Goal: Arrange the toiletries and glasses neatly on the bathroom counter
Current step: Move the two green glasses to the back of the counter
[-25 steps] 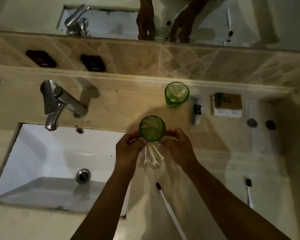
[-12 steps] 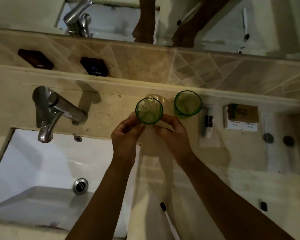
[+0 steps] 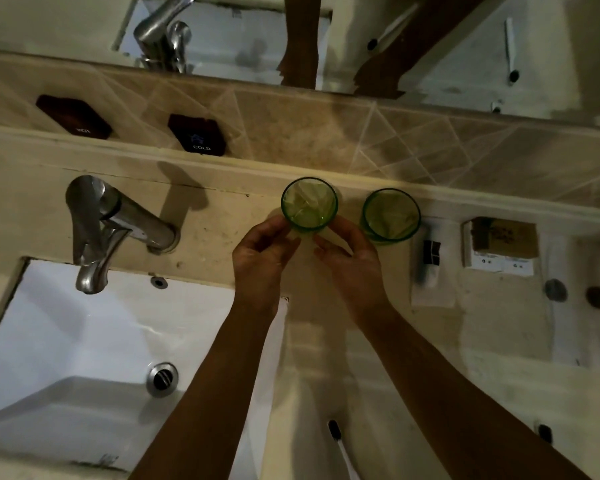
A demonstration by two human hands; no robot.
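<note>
Setting a green glass (image 3: 309, 205) down at the back of the counter (image 3: 222, 223), the person is working with both hands low on its sides. The left hand (image 3: 262, 252) and the right hand (image 3: 352, 256) are each curling loosely around the lower wall, fingertips touching it; whether they are gripping firmly or already letting go, I cannot tell. This tumbler is standing upright against the back ledge, just beside a second green glass (image 3: 391, 215) on its right, the two rims near but apart. Further right, a small wrapped toiletry tube (image 3: 432, 263) and a cardboard soap box (image 3: 501, 245) are lying in the same row. So the glasses and these items are looking largely lined up. Still waiting, by my reading, is a toothbrush (image 3: 336, 434) lying loose near the front edge, and another dark-headed item (image 3: 544, 433) at the lower right, too small to identify.
</note>
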